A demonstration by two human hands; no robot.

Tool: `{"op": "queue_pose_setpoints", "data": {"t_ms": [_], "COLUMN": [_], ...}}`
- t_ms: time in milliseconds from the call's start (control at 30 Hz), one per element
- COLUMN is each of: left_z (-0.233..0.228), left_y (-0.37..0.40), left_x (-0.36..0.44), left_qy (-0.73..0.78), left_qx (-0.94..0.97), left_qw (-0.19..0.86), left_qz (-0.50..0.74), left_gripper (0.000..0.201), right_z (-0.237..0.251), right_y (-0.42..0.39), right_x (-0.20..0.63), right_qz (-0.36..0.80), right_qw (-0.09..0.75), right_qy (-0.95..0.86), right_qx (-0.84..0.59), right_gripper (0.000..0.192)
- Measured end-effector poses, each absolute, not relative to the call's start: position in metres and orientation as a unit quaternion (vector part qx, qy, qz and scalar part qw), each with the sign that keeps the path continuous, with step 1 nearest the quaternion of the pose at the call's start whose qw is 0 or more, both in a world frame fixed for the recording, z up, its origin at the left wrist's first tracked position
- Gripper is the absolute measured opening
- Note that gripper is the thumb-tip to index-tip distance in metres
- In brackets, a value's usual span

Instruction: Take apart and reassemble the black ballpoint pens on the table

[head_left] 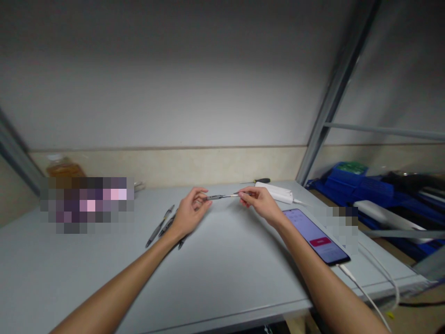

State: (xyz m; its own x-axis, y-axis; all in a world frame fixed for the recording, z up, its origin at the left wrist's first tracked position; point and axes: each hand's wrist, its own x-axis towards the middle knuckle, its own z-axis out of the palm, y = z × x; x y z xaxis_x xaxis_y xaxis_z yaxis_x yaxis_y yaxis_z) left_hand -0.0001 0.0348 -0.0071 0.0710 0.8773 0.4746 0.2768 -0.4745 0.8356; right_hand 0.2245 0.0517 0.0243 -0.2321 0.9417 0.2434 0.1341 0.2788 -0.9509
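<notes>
Both hands share the grip on one thin pen (222, 196), held level just above the grey tabletop (222, 260). Seen from the head camera, the left hand (190, 212) has its fingertips closed round the dark barrel end, and the right hand (260, 204) pinches the pale, slimmer end between thumb and forefinger. Neither hand is open; each is closed on its own end of the pen, with the two ends pointing away from one another. It is too small to tell whether the pale part is a refill or a tip section.

By the look of it, the pen is being taken apart or put together along its length. A move of that kind calls for a steady left hold while the right hand works straight along the pen's axis, without bending the thin part.

Under and beside the left wrist lie several more dark pens (163, 225) on the tabletop. A phone (318, 236) with a lit screen lies beside the right forearm, a white cable (365, 292) running from its near end. Behind the right hand sit a white box (276, 191) and a small screwdriver (259, 181).
</notes>
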Motion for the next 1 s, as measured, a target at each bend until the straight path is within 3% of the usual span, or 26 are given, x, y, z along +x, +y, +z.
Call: {"op": "queue_pose_setpoints", "data": {"t_ms": [133,333,1000], "left_z": [-0.0099,-0.0045,-0.0076], "left_y": [0.0356,0.0338,0.0427], "left_x": [-0.003,-0.0037,-0.009], "left_qy": [0.441,0.489,0.525], "left_qx": [0.7,0.708,0.64], "left_qw": [0.276,0.244,0.238], "left_qz": [0.489,0.447,0.508], "left_gripper": [0.024,0.04,0.045], "right_z": [0.0264,0.0259,0.0288], "right_y": [0.0505,0.0501,0.0541], "right_x": [0.2255,0.2275,0.2323], "right_qz": [0.451,0.504,0.564], "right_qw": [0.468,0.447,0.537], "right_qy": [-0.641,-0.629,-0.503], "right_qx": [-0.409,-0.388,-0.375], "right_gripper": [0.034,0.034,0.027]}}
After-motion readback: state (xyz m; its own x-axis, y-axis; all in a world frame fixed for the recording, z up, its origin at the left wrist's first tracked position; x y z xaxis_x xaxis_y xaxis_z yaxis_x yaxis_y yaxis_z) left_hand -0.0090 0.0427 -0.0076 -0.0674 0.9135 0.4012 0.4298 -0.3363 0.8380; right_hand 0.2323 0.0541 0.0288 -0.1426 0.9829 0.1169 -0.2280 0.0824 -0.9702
